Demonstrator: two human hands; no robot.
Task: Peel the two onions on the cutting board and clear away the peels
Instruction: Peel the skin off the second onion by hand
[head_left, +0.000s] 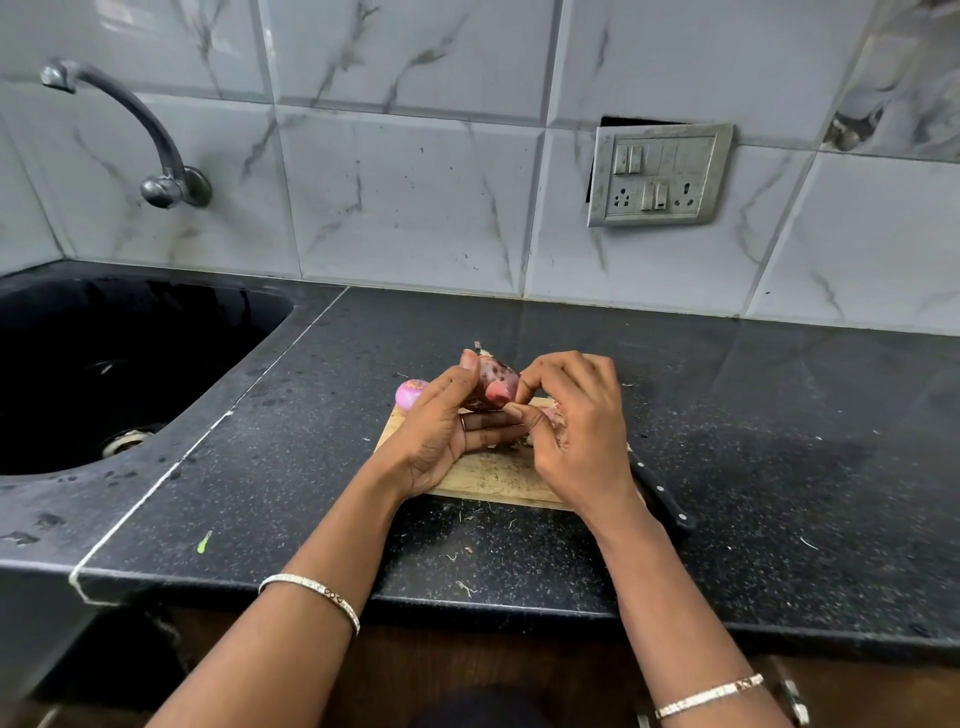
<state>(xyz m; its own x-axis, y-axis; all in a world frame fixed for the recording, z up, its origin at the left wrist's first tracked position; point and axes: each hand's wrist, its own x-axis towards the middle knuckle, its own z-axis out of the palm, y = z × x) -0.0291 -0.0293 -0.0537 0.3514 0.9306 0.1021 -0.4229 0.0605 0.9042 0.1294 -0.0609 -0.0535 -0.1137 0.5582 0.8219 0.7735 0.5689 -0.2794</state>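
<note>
Bangled forearms reach up from the bottom edge, a bangle (311, 597) on the left wrist and another on the right. The left hand (441, 431) cradles a spotted onion (491, 384) above the far part of the cutting board (488, 475), thumb across the top and fingers curled beneath. This seems meant to steady it and turn its pink, bared end toward the other hand. The right hand (576, 415) meets it there, thumb and forefinger pinched on the skin at that end, so both hands are closed on the one onion. The grip looks set for pulling a strip of dry skin away.

A peeled onion (410, 392), glossy pink, sits at the board's far left corner, likely kept out of the way. Pale peels (551, 414) show under the right hand. A black-handled knife (660, 488) lies just beside the board's right edge, within reach but idle. Root fibres (467, 519) are scattered on the dark worktop (727, 415) in front of the board, so clearing remains to be done.

Farther left are a black sink (130, 364) and a wall tap (150, 135). A switch plate (657, 174) hangs on the marbled tiles. No brand, label or writing can be read anywhere.
</note>
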